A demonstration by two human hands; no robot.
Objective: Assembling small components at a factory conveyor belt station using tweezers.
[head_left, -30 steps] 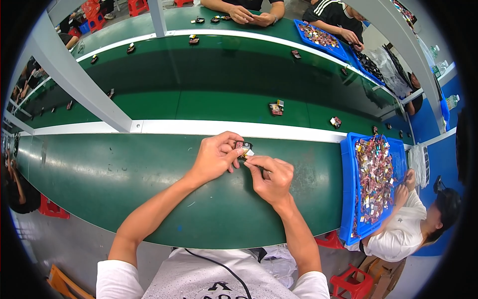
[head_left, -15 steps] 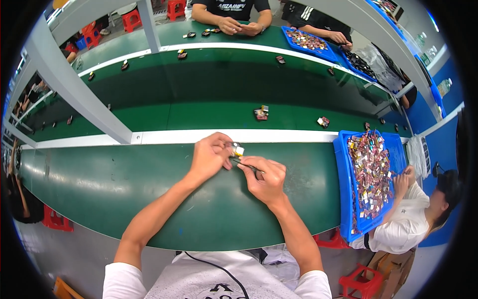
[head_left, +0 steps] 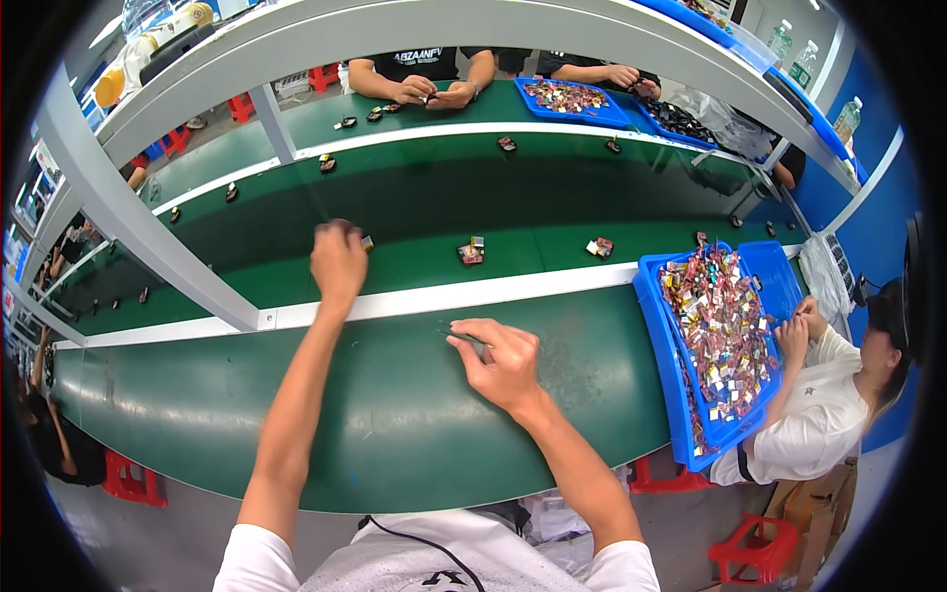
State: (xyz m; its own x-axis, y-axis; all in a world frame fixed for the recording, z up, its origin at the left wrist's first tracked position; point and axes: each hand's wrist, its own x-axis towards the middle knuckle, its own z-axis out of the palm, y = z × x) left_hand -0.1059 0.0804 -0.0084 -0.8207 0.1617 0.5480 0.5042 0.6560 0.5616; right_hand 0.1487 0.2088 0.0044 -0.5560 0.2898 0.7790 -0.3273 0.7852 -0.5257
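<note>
Left hand [head_left: 338,264] over the green strip [head_left: 538,247], right hand [head_left: 501,363] pinching a thin dark tool [head_left: 472,338]

At the far left, a red stool [head_left: 133,481] stands by the edge of the green counter [head_left: 414,424]. A pale grey post [head_left: 148,197] slants down to the white rail [head_left: 493,294] that parts the counter from the strip. Beyond the post, small dark assemblies [head_left: 232,192] lie spaced out along the strip.

The left hand reaches past the rail, its fingers bent and blurred. A dark shape shows at the fingertips, but whether they grip it or are parted from it I cannot tell. Just to the right of this hand, a small part with a yellow edge [head_left: 368,244] shows over the strip, partly hidden by the hand.

Across the strip, another person's hands [head_left: 431,94] are close together above the far table.

The right hand is above the middle of the counter, on the near side of the rail. Its thumb and forefinger press on the tool, whose fine end points left. Beyond it on the strip lies a dark and reddish assembly with a yellow-and-white piece [head_left: 472,251]; farther right is a white and reddish one [head_left: 600,248].

At the counter's right end, a blue tray [head_left: 659,345] holds a heap of small mixed parts [head_left: 720,331]. A co-worker in a white top [head_left: 809,419] sits beside it, both hands near its right side. Below, a red stool stands beside a cardboard box [head_left: 814,513].
</note>
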